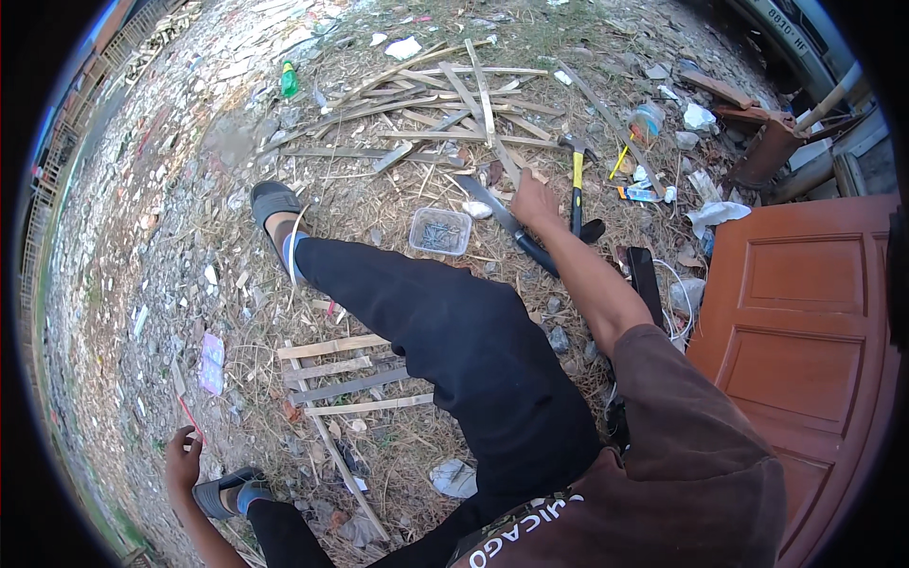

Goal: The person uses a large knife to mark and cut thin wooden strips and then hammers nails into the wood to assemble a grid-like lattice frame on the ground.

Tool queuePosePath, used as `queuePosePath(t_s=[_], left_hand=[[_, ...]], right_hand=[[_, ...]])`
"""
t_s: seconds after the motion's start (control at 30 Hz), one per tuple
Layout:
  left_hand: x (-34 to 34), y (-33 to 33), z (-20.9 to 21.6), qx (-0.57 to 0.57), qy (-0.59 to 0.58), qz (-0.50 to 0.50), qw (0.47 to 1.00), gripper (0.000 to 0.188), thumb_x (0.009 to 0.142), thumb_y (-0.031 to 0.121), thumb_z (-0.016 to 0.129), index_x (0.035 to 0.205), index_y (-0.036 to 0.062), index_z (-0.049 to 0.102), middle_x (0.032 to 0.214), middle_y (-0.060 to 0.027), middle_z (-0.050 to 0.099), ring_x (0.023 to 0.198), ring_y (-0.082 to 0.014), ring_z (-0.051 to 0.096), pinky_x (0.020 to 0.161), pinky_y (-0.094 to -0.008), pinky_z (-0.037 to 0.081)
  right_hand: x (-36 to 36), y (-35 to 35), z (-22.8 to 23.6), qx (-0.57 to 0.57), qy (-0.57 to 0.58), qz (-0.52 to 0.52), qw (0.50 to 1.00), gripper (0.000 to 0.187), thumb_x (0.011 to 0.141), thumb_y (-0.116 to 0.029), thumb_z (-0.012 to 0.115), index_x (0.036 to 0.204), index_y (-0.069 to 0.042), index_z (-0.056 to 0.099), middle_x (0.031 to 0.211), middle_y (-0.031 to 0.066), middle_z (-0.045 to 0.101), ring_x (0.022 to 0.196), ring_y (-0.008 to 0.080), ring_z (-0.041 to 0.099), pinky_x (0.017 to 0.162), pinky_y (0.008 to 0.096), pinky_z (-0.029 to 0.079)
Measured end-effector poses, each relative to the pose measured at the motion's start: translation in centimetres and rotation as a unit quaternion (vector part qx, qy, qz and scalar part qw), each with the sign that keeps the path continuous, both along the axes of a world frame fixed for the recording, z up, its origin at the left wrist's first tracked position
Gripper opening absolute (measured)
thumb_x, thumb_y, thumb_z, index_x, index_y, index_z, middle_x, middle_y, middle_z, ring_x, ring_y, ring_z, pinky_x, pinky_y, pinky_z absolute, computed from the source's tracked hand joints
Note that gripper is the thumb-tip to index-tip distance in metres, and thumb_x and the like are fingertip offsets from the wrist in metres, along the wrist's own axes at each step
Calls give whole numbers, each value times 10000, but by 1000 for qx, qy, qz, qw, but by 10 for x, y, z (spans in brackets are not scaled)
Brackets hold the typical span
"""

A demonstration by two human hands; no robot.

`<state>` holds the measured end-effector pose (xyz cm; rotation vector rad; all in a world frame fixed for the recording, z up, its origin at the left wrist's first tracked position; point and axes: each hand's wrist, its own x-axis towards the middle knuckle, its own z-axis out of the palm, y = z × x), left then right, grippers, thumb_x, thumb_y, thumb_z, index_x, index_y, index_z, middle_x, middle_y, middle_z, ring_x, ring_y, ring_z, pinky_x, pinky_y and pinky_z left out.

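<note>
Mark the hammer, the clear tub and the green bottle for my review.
Hammer point(577, 182): head view, on its yellow handle.
Clear tub point(437, 252): head view, on its near wall.
Green bottle point(289, 82): head view, mid-body.

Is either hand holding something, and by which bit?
The right hand holds a narrow, flat, light-brown wooden slat by its near end. Whether the left hand holds anything, I can't tell.

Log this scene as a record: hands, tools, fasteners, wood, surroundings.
left hand: at a thin red strip, grip unclear
right hand: gripping a wooden slat
tools: hammer, black-handled blade
fasteners: nails in clear plastic tub
wood: loose slats piled; four shorter slats across a long strip
surroundings: panelled door at right
</note>
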<state>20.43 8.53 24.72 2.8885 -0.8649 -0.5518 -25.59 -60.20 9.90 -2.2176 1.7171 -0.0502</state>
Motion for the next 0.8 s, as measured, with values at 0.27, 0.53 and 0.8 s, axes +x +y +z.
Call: queuePosePath(t_s=[0.27, 0.53, 0.8], left_hand=[[-66, -49, 61, 33, -39, -52, 997, 338, 876, 207, 692, 1170, 43, 654, 863, -159, 687, 676, -299, 639, 686, -425, 501], [-108, -129, 92, -13, -44, -115, 992, 325, 892, 251, 672, 1166, 77, 661, 996, -130, 693, 781, -296, 676, 759, -426, 525], [-144, -148, 111, -158, -86, -221, 958, 495, 875, 294, 723, 1310, 123, 560, 1209, -136, 623, 1066, -329, 627, 862, -426, 519]], right_hand=[[9, 10, 92, 285, -338, 37, 896, 303, 1004, -239, 521, 1170, 3, 599, 757, 40, 555, 532, 98, 449, 484, 273, 413], [51, 72, 218, 511, -519, 173, 663, 418, 1080, -282, 379, 1378, -2, 462, 723, -20, 438, 563, 26, 408, 487, 203, 384], [207, 218, 235, 640, -457, 327, 524, 372, 1065, -297, 438, 1368, -85, 486, 945, 55, 647, 834, 131, 641, 729, 322, 559]])
